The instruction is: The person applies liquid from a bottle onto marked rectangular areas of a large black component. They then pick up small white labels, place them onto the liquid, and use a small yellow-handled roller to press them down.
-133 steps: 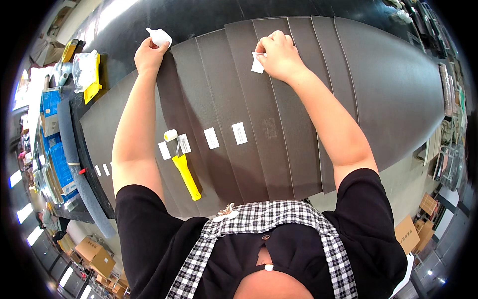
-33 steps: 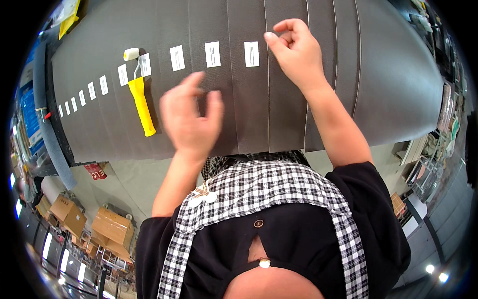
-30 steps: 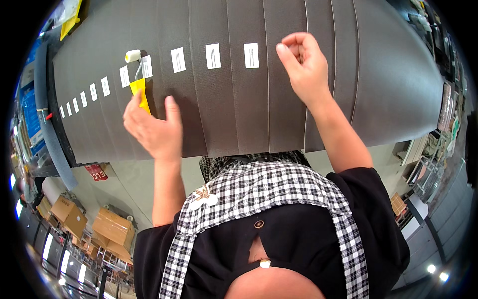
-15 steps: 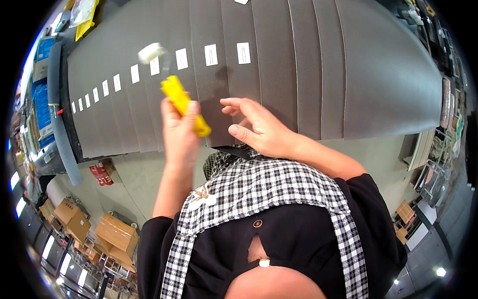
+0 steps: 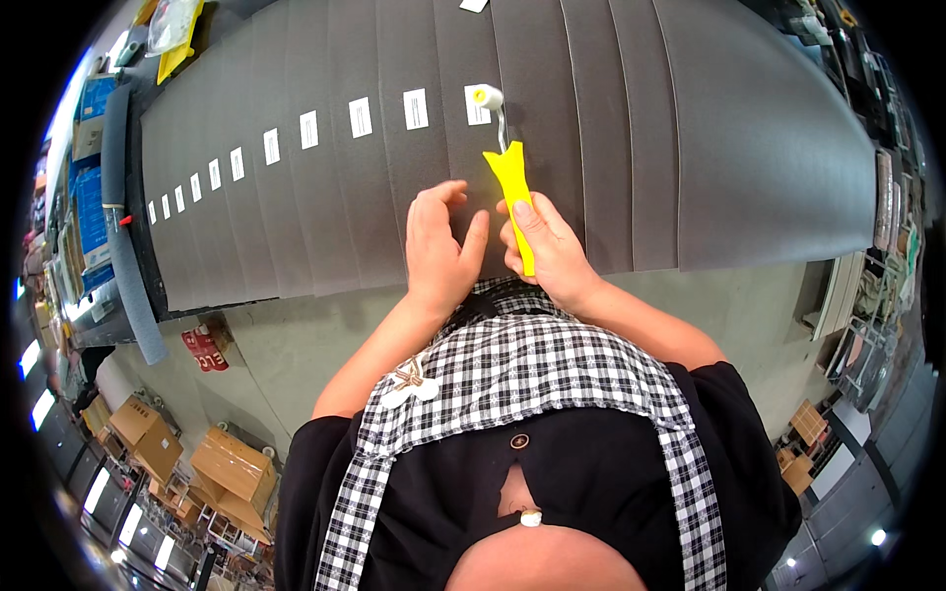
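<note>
My right hand (image 5: 555, 253) is closed round the yellow handle of a small paint roller (image 5: 514, 182). Its white roller head covers part of the rightmost white label (image 5: 475, 115); whether it presses on the label, I cannot tell. To the left of the handle my left hand (image 5: 439, 246) is raised and empty, its fingers bent a little and thumb apart. Under both hands lie overlapping dark grey sheets (image 5: 631, 148), which look like leather or vinyl. A row of several white labels (image 5: 360, 116) runs across them, one to a sheet, toward the far left.
A grey roll (image 5: 115, 187) lies along the table's left end, with blue boxes (image 5: 91, 212) beyond it. A yellow tray (image 5: 180, 41) stands at the far left. Cardboard boxes (image 5: 234, 471) sit on the floor at the lower left. A white label (image 5: 473, 5) lies near the top edge.
The roller has passed from my left hand to my right and moved right, from the labels on the left to the rightmost one. My left hand is now empty.
</note>
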